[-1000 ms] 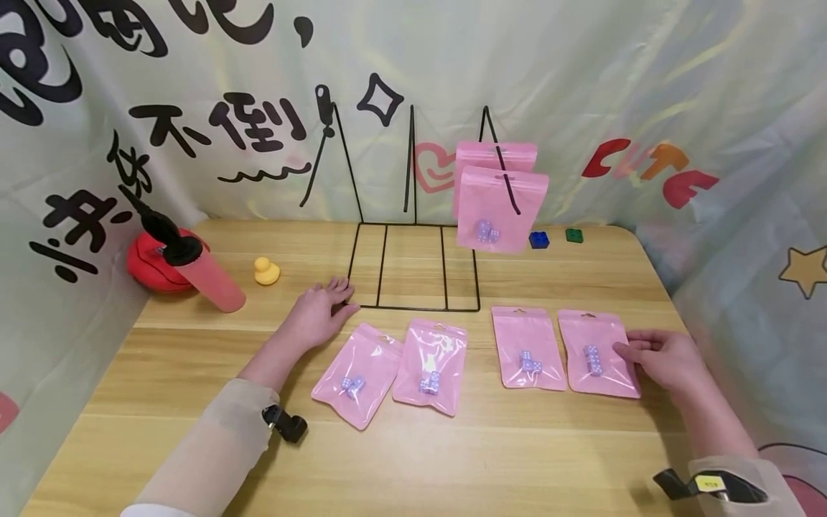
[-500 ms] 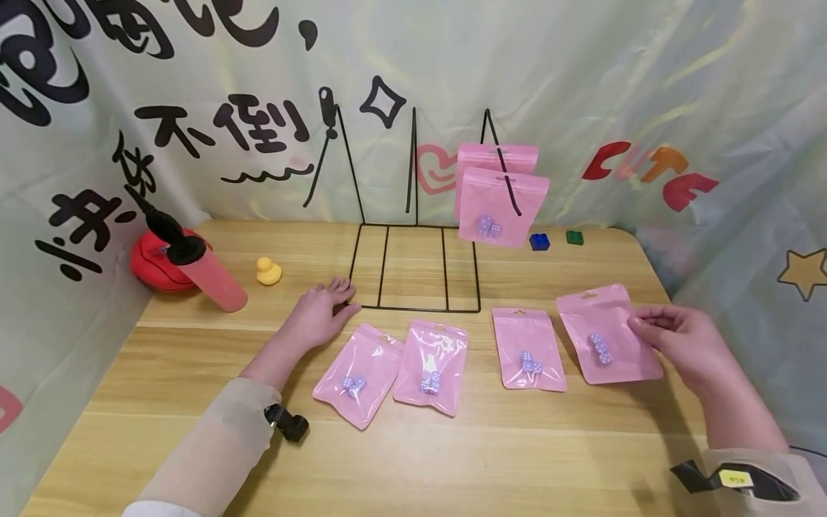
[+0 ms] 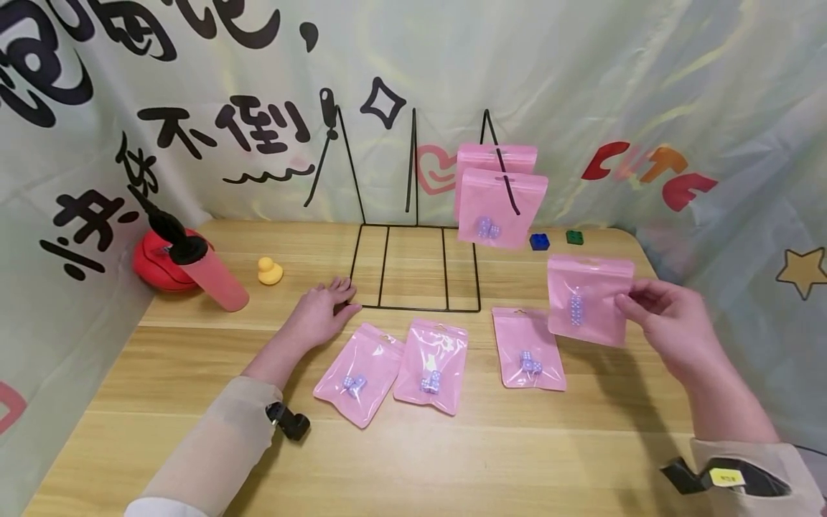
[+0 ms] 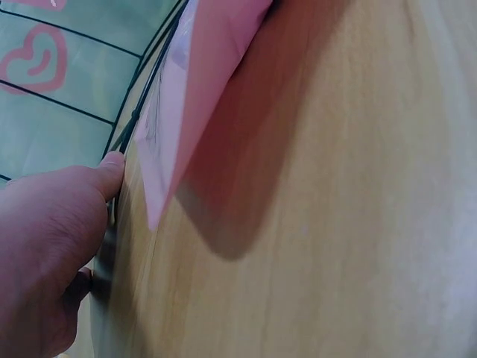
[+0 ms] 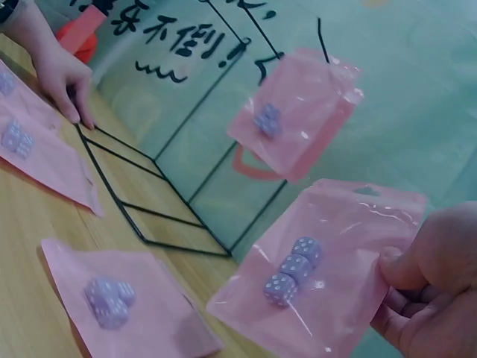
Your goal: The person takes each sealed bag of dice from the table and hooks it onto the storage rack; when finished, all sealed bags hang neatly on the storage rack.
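The right hand [image 3: 672,327] has lifted the flat pink plastic pouch with three lilac dice inside [image 3: 588,298] off the wooden table [image 3: 452,459]: a second ago that pouch lay flat at the right end of the row with the fingers resting on its edge, half a second ago it was tilted up, and now it hangs upright in the air, pinched at its right edge between thumb and fingers, above and just right of the nearest lying pouch. Judged from that, the work in hand is the carrying of this pouch up from the table, and it now stands between the row and the black wire display stand [image 3: 413,266], not yet on any hook. The left hand [image 3: 319,312] has not moved; it lies flat with straight fingers on the table, holding nothing, its fingertips touching the stand's base wire (the left wrist view shows the thumb against the wire). Counted: six pink pouches in all, two hanging on the stand's right hook [image 3: 500,205], three lying on the table [image 3: 429,366], one in the right hand's grip. Also one yellow rubber duck [image 3: 268,272], one pink hand pump with a black handle [image 3: 200,269], one red round object [image 3: 155,262] behind it, one blue toy brick [image 3: 539,241] and one green toy brick [image 3: 573,236].
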The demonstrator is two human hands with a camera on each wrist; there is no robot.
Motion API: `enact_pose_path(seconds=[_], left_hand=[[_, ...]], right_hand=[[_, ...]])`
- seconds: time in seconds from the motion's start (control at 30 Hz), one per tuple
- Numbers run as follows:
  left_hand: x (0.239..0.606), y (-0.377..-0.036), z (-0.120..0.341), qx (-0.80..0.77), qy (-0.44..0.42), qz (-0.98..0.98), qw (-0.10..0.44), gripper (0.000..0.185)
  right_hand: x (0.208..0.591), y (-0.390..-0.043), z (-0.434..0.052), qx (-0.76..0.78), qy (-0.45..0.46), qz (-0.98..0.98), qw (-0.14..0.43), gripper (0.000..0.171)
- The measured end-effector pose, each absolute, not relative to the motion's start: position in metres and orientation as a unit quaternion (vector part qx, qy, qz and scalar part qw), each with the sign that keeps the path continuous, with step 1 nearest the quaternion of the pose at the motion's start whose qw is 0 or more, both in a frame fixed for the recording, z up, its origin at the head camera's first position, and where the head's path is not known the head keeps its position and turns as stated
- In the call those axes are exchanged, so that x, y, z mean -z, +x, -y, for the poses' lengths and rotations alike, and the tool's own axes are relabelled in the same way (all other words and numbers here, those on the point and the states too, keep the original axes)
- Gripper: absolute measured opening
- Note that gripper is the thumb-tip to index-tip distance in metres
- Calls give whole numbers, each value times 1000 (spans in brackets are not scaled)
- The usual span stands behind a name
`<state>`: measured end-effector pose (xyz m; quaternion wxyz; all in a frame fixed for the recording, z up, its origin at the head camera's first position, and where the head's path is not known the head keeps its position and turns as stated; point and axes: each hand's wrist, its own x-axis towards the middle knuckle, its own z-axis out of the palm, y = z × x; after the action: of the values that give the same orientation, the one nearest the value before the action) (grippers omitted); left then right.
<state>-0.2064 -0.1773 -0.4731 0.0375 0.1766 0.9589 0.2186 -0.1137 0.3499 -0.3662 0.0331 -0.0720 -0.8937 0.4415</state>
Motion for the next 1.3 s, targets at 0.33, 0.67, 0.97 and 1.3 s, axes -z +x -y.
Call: enact_pose_path(seconds=[0.33, 0.67, 0.97, 1.3], left_hand=[[474, -209, 178, -217, 184, -958, 37, 54], [472, -208, 179, -219, 178, -959, 37, 53], [476, -208, 178, -223, 177, -958, 39, 53], [476, -208, 179, -224, 183, -957, 30, 53]], right_hand=[[358, -121, -321, -463, -50, 882, 70, 28], [353, -126, -286, -512, 10, 852, 111, 18], [347, -134, -258, -551, 47, 826, 114, 14], [343, -146, -232, -622, 88, 771, 108, 6]])
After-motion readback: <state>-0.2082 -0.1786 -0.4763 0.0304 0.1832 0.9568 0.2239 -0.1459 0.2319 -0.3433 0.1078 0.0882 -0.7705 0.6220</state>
